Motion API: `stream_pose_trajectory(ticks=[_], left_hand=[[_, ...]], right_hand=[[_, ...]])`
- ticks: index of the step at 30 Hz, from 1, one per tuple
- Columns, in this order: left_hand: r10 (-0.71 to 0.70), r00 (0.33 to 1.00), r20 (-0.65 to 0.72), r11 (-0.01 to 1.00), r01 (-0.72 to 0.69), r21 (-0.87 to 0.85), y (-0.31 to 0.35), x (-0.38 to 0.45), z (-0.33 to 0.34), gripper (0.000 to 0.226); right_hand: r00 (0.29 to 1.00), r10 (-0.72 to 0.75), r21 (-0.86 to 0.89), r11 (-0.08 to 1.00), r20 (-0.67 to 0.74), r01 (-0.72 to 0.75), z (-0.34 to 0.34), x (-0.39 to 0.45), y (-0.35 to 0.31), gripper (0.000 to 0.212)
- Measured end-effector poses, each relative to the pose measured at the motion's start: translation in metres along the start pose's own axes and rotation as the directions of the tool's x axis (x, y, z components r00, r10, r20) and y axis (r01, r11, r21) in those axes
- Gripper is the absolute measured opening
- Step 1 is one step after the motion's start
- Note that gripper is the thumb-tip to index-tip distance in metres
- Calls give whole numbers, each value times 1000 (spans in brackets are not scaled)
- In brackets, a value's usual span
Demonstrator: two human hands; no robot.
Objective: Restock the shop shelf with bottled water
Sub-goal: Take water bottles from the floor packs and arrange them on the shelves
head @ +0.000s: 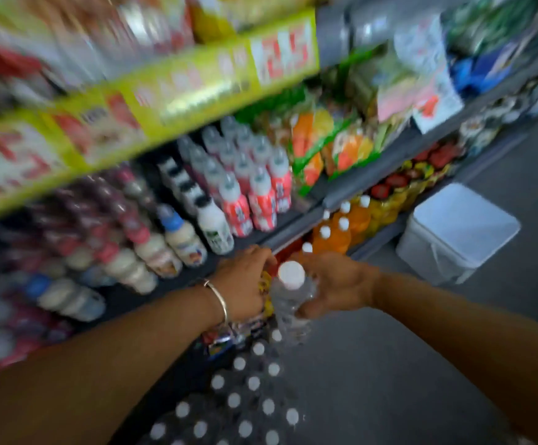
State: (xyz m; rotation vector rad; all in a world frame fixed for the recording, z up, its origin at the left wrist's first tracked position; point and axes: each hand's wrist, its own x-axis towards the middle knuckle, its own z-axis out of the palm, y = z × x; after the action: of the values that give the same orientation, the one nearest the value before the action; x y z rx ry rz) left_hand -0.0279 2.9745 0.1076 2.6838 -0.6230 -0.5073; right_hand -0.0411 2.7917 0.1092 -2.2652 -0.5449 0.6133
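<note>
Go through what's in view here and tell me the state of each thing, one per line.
Clear plastic water bottle with white cap: capped, lifted, held in the right hand.
Left hand: fingers curled down by the shelf edge; what they hold is hidden.
Pack of clear white-capped water bottles: upright on the floor, capped.
White lidded bin: closed.

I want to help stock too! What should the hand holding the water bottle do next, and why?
Probably carry the bottle up to the shelf and stand it there. The right hand already grips it, lifted clear of the pack on the floor. The left hand is reaching toward the shelf edge; the blur hides what it touches.
</note>
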Motion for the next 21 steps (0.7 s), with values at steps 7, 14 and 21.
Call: stream_pose_trajectory(ticks=[7,14,21], left_hand=[[83,994,-70,979,-95,-181,91,-65,-217,59],[71,966,-248,978,-115,-172,154,-142,-391,57],[19,891,-454,949,-159,-273,176,-224,-530,45]], right_hand=[[971,-219,99,969,-97,228,-161,-54,-178,49],[876,-428,-2,899,-223,439,-275,-101,-338,20],[749,-552,-104,825,-366,556,-347,-117,-482,39]])
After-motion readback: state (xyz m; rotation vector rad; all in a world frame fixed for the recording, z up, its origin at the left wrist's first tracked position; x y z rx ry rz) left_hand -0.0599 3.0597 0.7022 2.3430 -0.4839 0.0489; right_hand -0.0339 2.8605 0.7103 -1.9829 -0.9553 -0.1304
